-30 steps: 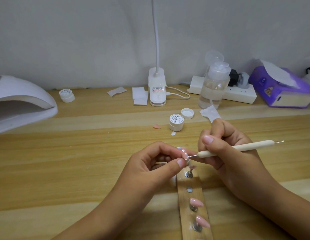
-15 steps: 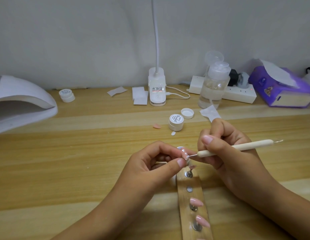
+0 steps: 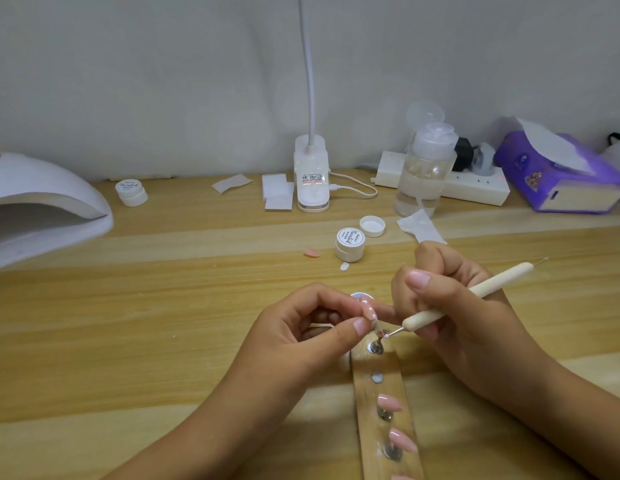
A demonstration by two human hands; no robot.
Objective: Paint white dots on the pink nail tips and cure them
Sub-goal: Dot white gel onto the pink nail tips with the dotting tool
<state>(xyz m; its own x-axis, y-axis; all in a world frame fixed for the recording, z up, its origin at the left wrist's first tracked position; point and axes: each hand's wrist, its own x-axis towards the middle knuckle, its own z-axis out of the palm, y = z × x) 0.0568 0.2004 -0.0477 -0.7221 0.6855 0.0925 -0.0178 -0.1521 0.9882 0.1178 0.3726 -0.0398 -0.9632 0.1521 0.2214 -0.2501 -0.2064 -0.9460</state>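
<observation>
The left grip (image 3: 301, 341) is narrow, thumb and forefinger pinching a pink nail tip (image 3: 370, 311) by the small stem beneath it, just above the far end of a wooden holder strip (image 3: 381, 410). White dots show along the tip's edge. The right grip (image 3: 457, 327) is curled round a cream dotting tool (image 3: 468, 296), held like a pen. Its fine metal point sits just beside the stem under the pinched tip (whether it touches, I cannot tell).

On the strip, two more pink tips (image 3: 390, 402) stand on metal discs nearer the person, with one bare disc (image 3: 377, 378) between them and the grips. A round white rim (image 3: 360, 296) peeks out behind the left fingers.

Farther back on the worktop (image 3: 163, 306) stands a small white jar (image 3: 350, 244) with its lid on, an upturned cap (image 3: 372, 226) just beside it and a loose pink tip (image 3: 312, 253) lying near. The curing lamp (image 3: 42, 209) sits at the far left, well apart from the grips. Along the wall are a second jar (image 3: 131, 192), a desk lamp base (image 3: 311, 174), a clear bottle (image 3: 423, 168), a power strip (image 3: 475, 188) and a purple tissue pack (image 3: 561, 174).
</observation>
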